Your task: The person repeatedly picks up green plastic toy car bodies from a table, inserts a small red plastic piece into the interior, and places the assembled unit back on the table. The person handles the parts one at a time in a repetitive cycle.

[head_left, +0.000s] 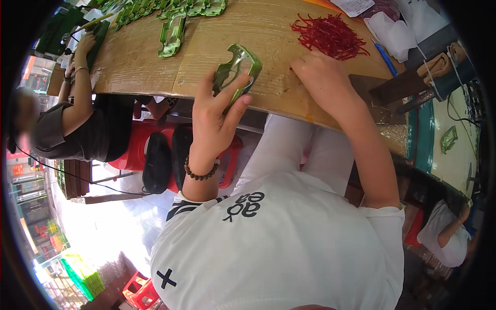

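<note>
Green frame: in the left hand, raised over the near edge of the surface; long axis roughly away from the body, tilted.
Left fingers: clamped on the frame, thumb at its near right side, the others around its left and across it.
Right hand: right of the frame, well apart from it, low at the surface; fingers bent; cannot tell whether they are together or clamped on a strip.
Red strips: loose tangled pile just beyond the right fingers, to the right of the frame; right hand nearer. Thin, narrow, bendy-looking.
Frame build: glossy green, probably moulded plastic; open middle, curved and notched outline.
Other frames: same shiny green, linked-looking row at the far left; one juts toward the body.
Surface finish: tan, wood-coloured, shiny, wrinkled like film.
Blue pen: slim, straight, right of the pile.
White wrap: thin, crumpled, beside the pen.
</note>
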The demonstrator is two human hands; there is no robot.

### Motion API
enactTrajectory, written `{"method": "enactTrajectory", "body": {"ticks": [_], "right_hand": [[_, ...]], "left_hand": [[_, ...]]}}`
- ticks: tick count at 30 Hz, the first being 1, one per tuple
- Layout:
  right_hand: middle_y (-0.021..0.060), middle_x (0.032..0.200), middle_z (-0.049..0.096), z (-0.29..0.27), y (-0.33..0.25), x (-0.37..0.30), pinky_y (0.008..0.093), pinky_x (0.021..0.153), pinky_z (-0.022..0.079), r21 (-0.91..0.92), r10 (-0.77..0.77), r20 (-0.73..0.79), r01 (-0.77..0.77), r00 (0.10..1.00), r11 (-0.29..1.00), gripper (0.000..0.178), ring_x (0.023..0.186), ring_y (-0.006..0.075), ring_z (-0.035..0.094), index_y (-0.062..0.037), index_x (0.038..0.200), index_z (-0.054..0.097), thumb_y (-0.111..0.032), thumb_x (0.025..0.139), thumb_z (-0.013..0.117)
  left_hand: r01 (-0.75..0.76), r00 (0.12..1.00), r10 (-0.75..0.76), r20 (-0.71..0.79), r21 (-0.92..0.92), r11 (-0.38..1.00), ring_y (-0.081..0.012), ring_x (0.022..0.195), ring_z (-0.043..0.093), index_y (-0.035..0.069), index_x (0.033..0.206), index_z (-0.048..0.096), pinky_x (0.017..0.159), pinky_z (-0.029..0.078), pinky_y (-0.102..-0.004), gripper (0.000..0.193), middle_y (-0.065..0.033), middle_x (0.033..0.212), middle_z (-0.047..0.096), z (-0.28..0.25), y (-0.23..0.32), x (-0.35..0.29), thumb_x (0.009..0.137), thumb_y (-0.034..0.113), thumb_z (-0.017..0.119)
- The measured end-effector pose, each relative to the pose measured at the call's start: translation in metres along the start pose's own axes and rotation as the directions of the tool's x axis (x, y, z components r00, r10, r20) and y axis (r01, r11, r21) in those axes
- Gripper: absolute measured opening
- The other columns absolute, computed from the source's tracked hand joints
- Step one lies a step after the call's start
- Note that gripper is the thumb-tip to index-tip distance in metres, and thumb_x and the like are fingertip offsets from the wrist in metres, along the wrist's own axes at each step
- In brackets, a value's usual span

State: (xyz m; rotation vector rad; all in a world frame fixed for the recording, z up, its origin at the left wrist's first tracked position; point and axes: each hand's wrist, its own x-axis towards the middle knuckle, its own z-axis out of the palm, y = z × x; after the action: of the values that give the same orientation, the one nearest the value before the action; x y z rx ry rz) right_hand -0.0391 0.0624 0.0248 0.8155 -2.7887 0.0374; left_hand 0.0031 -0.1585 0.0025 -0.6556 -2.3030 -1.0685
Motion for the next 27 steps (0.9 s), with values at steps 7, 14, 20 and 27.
{"method": "enactTrajectory", "body": {"ticks": [7,14,20,27], "right_hand": [[0.0101,0.080,0.060,-0.010,0.000,-0.023,0.0316,0.062,0.050,0.288,0.050,-0.438,0.088,0.897,0.954,0.018,0.073,0.0246,0.060,-0.0024,0.083,0.063,0.001,0.066,0.060],[0.0111,0.081,0.060,-0.034,-0.019,-0.052,0.0286,0.056,0.049,0.221,-0.078,-0.795,0.408,0.602,0.886,0.029,0.068,0.0222,0.059,0.0011,0.089,0.064,0.001,0.059,0.064],[0.0127,0.082,0.060,-0.039,-0.014,-0.063,0.0297,0.059,0.050,0.221,-0.099,-0.777,0.417,0.621,0.881,0.034,0.072,0.0239,0.060,0.0032,0.091,0.063,0.000,0.057,0.062],[0.0153,0.087,0.060,-0.023,-0.027,-0.075,0.0316,0.065,0.052,0.384,0.128,-0.824,0.376,0.552,0.843,0.030,0.076,0.0260,0.061,0.0044,0.092,0.062,0.008,0.063,0.061]], "left_hand": [[0.264,0.961,-0.156,0.227,-0.596,0.758,-0.0285,0.107,0.049,-0.002,0.108,0.060,0.091,0.037,-0.0353,0.033,-0.0215,0.117,0.049,0.009,0.028,-0.024,0.083,0.020,0.062],[0.483,0.870,-0.068,0.489,-0.814,0.322,-0.0248,0.112,0.044,0.000,0.112,0.058,0.094,0.034,-0.0362,0.033,-0.0189,0.125,0.043,0.021,0.052,-0.027,0.088,0.023,0.055],[0.464,0.872,-0.027,0.488,-0.809,0.362,-0.0240,0.109,0.046,-0.001,0.112,0.058,0.091,0.038,-0.0358,0.033,-0.0190,0.124,0.043,0.023,0.063,-0.023,0.088,0.022,0.056],[0.463,0.865,-0.034,0.501,-0.771,0.436,-0.0244,0.107,0.048,-0.002,0.111,0.058,0.089,0.039,-0.0343,0.031,-0.0190,0.124,0.043,0.028,0.073,-0.021,0.087,0.018,0.058]]}}
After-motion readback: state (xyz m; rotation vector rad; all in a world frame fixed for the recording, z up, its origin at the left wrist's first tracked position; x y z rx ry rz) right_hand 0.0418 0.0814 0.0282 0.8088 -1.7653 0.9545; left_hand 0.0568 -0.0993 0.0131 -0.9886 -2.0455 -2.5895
